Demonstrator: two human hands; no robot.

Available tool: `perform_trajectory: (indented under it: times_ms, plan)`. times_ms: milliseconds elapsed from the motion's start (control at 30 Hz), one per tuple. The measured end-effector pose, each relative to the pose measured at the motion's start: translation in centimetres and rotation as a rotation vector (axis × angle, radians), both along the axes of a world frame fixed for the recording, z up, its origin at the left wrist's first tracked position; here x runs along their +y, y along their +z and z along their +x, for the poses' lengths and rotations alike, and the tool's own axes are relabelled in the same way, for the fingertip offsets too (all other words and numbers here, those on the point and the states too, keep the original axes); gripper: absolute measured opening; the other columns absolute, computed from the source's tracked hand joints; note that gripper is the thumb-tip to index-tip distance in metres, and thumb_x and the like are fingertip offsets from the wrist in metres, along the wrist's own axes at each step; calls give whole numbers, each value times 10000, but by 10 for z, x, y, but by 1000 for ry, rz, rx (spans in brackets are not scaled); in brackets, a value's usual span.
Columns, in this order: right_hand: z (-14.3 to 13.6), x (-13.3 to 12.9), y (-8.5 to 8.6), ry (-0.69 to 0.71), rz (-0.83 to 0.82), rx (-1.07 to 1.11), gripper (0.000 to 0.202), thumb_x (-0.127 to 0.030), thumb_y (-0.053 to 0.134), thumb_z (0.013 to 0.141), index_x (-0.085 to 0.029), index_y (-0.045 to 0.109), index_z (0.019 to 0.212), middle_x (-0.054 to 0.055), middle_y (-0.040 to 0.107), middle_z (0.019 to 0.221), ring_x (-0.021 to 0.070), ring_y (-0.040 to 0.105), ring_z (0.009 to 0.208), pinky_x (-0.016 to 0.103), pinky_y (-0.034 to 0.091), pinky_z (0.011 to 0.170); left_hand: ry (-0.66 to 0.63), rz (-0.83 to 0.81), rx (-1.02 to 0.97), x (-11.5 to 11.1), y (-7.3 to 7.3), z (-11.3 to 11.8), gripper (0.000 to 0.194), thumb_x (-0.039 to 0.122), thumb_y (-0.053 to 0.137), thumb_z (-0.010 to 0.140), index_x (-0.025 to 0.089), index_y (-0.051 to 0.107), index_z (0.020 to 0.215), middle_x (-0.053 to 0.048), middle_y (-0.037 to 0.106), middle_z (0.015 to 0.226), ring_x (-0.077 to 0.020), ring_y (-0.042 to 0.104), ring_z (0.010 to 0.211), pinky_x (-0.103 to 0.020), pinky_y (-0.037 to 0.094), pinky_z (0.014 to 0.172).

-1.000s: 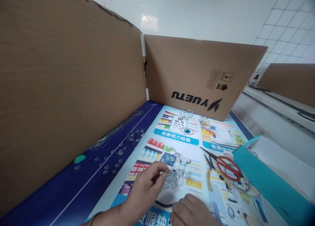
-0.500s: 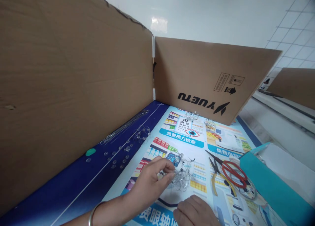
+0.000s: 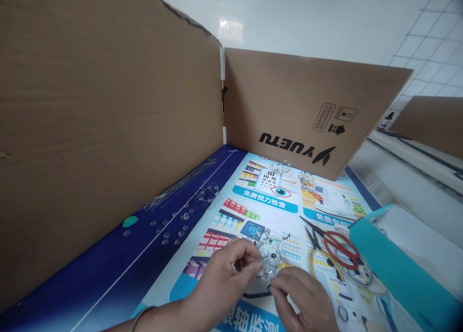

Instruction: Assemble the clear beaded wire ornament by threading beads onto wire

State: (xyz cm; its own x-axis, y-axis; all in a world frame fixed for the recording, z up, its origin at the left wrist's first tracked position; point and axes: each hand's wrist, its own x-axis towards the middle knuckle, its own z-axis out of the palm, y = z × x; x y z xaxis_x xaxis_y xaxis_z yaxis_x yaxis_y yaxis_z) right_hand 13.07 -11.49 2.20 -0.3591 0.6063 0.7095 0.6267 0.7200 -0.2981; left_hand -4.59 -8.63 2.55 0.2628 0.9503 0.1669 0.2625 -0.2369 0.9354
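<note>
A tangled piece of thin silvery wire with clear beads and a few dark bits (image 3: pixel 271 257) lies on the printed sheet in front of me. My left hand (image 3: pixel 227 276) is closed in a pinch at its near left side, thumb and forefinger on the wire. My right hand (image 3: pixel 304 296) is curled at the lower right of the piece, its fingertips close to a dark wire end. Whatever lies between those fingertips is too small to tell. A bracelet is on my left wrist.
Loose clear beads (image 3: pixel 176 224), a green lump (image 3: pixel 130 221) and thin wires (image 3: pixel 179 185) lie at left. Red-handled scissors (image 3: pixel 340 250), yellow-handled pliers (image 3: pixel 325 257) and a teal box (image 3: pixel 401 269) are at right. Cardboard panels (image 3: pixel 307 110) stand behind and left; two beaded wire pieces (image 3: pixel 280 167) lie beneath.
My right hand has moved up and left to the wire piece, fingers now reaching its near side. My left hand keeps its pinch and has shifted slightly. The view has tilted a little.
</note>
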Motion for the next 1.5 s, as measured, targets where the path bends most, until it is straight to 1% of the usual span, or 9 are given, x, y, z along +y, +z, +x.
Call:
perform_trajectory:
  times_ms: [167, 333, 533, 700, 800, 900, 1000, 1267, 1500]
  plan:
    - [-3, -2, -1, -62, -96, -36, 147, -128, 472, 830, -192, 596, 784, 28, 623, 684, 148, 590, 647, 259, 492, 629, 2, 17, -11, -9, -2, 4, 64, 142, 529, 758, 175, 571, 723, 9, 564, 657, -107, 504, 606, -209, 434, 561]
    - [-6, -5, -3, -80, 6, -119, 140, -110, 476, 826, -170, 602, 840, 54, 636, 735, 171, 591, 702, 299, 481, 677, 11, 2, -25, -14, -4, 9, 73, 116, 524, 745, 169, 573, 748, 9, 573, 661, -107, 513, 607, -209, 438, 568]
    - [-4, -5, -7, -138, 16, -139, 164, -107, 445, 841, -170, 597, 835, 56, 643, 757, 179, 605, 720, 302, 484, 666, -86, 8, -34, -16, -1, 7, 144, 84, 483, 751, 179, 582, 792, 6, 591, 715, -116, 533, 655, -222, 453, 621]
    - [-2, -3, -11, -148, -122, -32, 178, -151, 418, 873, -194, 577, 804, 38, 640, 770, 152, 614, 730, 259, 497, 670, -167, 22, -26, -15, -6, 4, 241, 61, 425, 773, 199, 581, 894, 2, 621, 795, -123, 562, 724, -233, 465, 671]
    - [-2, -3, -13, -115, -201, 46, 169, -157, 419, 875, -202, 555, 785, 19, 625, 742, 133, 601, 687, 236, 490, 636, -158, 15, -20, -12, -13, 5, 248, 52, 434, 767, 204, 579, 899, 13, 625, 791, -115, 569, 712, -222, 460, 661]
    - [-5, -4, -16, -86, -259, 88, 160, -154, 427, 868, -204, 543, 769, 7, 615, 719, 124, 588, 653, 221, 479, 607, -135, 6, -4, -10, -15, 6, 218, 45, 462, 746, 195, 587, 843, 26, 620, 744, -104, 569, 682, -201, 447, 632]
    - [-7, -5, -17, -62, -250, 94, 145, -142, 440, 857, -203, 554, 794, 5, 620, 720, 124, 589, 649, 220, 473, 608, -118, 7, 25, -9, -14, 6, 195, 37, 472, 726, 184, 589, 777, 34, 610, 696, -97, 565, 658, -187, 435, 612]
    - [-5, -6, -21, -81, -285, 91, 138, -154, 446, 855, -207, 555, 790, -9, 615, 697, 119, 576, 617, 210, 448, 576, -97, 87, 108, -9, -16, 6, 231, 29, 461, 707, 192, 601, 793, 28, 606, 701, -107, 556, 658, -208, 427, 618]
    - [-4, -6, -24, -98, -301, 75, 115, -162, 460, 853, -214, 556, 817, -11, 618, 705, 120, 582, 626, 202, 442, 567, -118, 122, 86, -9, -16, 4, 225, 16, 469, 706, 184, 593, 791, 8, 598, 760, -124, 558, 742, -234, 435, 679]
